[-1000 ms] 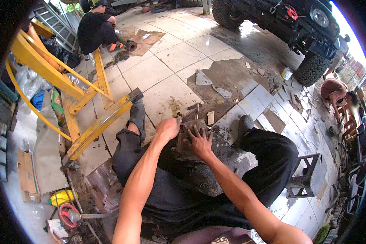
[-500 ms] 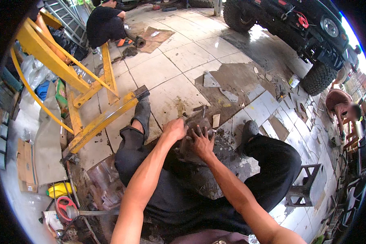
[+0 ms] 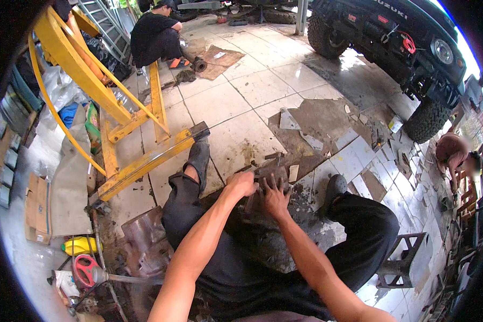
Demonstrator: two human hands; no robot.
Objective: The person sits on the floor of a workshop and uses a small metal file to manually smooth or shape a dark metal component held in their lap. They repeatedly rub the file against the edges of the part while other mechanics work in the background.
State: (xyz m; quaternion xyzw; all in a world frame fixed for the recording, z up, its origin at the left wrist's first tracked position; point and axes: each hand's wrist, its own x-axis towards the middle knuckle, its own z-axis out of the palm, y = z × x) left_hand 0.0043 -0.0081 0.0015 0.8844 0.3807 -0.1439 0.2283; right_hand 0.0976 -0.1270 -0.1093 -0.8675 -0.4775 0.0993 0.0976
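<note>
Between my legs lies a dark, greasy metal part, blocky in outline, its lower end lost in shadow. My left hand is closed at its far left side; whatever its fingers hold is hidden. Pressed on the part's upper face, my right hand has its fingers spread. A short metal piece sits just beyond the part, beside a small pale tile chip.
A yellow steel frame stands at left, near my foot. Broken tiles cover the floor toward a dark vehicle. A black stool is at right. One person crouches far left, another bends far right.
The whole view has shifted slightly, so the scene sits lower and further right. Both hands remain on the metal part, in much the same pose.
</note>
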